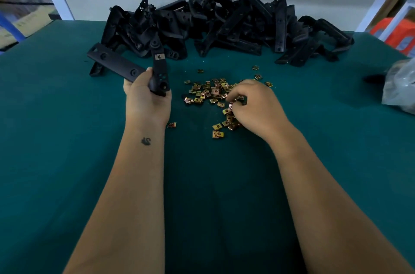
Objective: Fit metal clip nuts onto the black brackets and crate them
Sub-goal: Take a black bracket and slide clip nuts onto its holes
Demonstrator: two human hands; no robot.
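While a green mat (67, 139) covers the table below a pale wall, the left hand (147, 96) grips a black bracket (157, 65); the right hand (256, 105), fingers curled, picks among clip nuts (208, 91) before the bracket heap (224, 24).

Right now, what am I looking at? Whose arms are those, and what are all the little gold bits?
There is no machine here. The one picture comes from a camera worn on a person's head, looking down at their own arms. The left hand holds a black bracket with one metal clip already on it. The right hand reaches into a scatter of gold clips on the green table; its fingers are curled, but I cannot tell if they hold one. Behind lies a pile of black brackets.
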